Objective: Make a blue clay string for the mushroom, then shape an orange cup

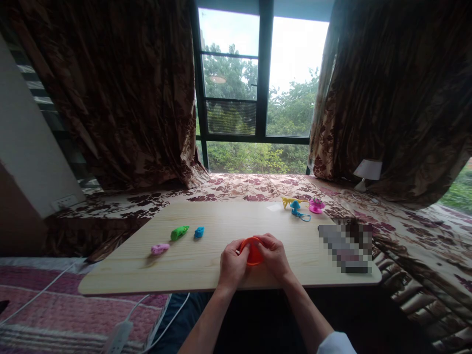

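Note:
Near the front edge of the wooden table, both hands grip a round orange-red dish-like object (253,254). My left hand (233,261) is closed on its left side, thumb over the rim. On the right side my right hand (273,256) holds it the same way, with the thumb reaching inside. Its exact kind is unclear, and fingers hide part of its edge. To the left lie a small blue piece (199,232), a green piece (179,233) and a pink piece (160,249), looking like small moulded toys.
At the table's (121,275) back right stand a blue mushroom-shaped toy (295,206), a pink toy (316,205) and a yellow figure (289,201). A pixelated object (346,250) lies at the right edge. A white lamp (368,170) stands beyond, on the patterned ledge.

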Tool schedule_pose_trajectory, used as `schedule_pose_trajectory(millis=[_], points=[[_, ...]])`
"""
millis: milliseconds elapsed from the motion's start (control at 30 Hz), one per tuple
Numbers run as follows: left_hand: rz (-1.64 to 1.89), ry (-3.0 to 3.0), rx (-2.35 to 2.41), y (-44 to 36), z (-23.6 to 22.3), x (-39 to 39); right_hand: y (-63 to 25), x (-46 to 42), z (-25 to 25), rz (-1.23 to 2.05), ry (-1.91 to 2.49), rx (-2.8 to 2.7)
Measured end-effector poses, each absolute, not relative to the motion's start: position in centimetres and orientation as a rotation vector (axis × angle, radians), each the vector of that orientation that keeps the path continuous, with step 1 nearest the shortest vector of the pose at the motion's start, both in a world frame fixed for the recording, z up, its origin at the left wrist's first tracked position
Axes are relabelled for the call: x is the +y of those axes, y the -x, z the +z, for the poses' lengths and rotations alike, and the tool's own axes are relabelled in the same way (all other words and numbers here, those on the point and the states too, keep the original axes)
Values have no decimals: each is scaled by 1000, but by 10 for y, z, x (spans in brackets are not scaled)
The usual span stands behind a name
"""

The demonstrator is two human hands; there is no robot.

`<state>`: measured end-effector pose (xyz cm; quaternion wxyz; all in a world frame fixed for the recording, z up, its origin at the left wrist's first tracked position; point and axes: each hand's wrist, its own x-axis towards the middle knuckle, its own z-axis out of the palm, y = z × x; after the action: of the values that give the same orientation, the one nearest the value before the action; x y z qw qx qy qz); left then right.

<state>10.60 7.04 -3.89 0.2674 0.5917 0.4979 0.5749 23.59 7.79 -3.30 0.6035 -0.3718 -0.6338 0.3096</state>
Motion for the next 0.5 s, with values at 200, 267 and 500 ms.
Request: schedule_pose_trajectory(millis=[200,267,500], points=[[1555,-1630,1331,-106,-38,70,-234,79,-32,741,850,-1468],[1547,-1650,1325,-106,-38,70,-233,78,-30,754,845,-1472],[1513,-1684,1335,-107,-36,66,-234,76,-28,752,851,-1468]])
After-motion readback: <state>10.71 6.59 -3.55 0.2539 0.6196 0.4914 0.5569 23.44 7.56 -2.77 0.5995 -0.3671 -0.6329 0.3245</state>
